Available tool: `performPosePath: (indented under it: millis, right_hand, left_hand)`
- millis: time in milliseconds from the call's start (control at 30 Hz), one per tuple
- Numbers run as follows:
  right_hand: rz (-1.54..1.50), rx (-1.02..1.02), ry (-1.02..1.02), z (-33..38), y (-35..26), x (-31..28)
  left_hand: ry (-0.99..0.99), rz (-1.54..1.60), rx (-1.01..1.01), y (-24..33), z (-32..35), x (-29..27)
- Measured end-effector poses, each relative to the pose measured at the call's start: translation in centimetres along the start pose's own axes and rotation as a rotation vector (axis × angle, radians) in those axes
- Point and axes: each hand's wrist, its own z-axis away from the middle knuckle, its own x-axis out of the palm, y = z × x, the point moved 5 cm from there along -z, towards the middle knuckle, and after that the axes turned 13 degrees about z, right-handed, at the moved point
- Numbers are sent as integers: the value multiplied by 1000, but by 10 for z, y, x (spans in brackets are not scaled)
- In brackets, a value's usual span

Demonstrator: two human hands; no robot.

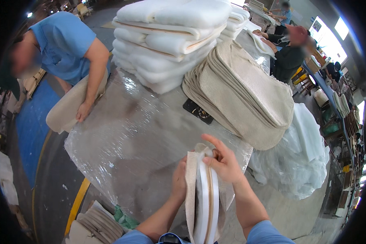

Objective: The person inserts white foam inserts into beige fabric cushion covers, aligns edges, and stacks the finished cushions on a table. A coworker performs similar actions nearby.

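I hold a white foam pad with a thin wooden layer (pixel 206 203) upright on its edge, partly inside a beige fabric cover (pixel 190 191). My left hand (pixel 178 181) grips the cover's left side. My right hand (pixel 222 160) pinches the cover's top edge over the pad. Both are above the plastic-wrapped table (pixel 130 138).
A stack of beige covers (pixel 244 93) leans at the table's right, with a pile of white foam pads (pixel 171 36) behind it. A dark small device (pixel 197 110) lies between. A person in blue (pixel 69 53) handles a beige cover at the left. Clear plastic bags (pixel 305 158) lie at right.
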Motion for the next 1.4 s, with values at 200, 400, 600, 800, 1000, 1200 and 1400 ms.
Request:
performPosePath:
  millis: [200,400,600,800,1000,1200,1400]
  right_hand:
    - [-65,-132,-74,-32,7,0]
    - [-30,-254,3,-27,2,16]
    - [67,-388,-87,-35,-1,12]
    - [-46,-342,183,-8,-1,20]
    - [-12,-349,349,11,-11,23]
    - [-85,-412,397,12,0,31]
    - [-103,-448,403,16,-1,30]
  left_hand:
    - [-136,-415,85,65,10,47]
    - [10,-864,525,99,1,56]
    - [-46,-996,674,105,0,72]
    - [84,-268,332,74,-3,16]
    - [198,131,-354,-52,-29,-58]
    - [103,439,-706,-106,-58,-39]
    - [-7,360,-444,-104,-111,-29]
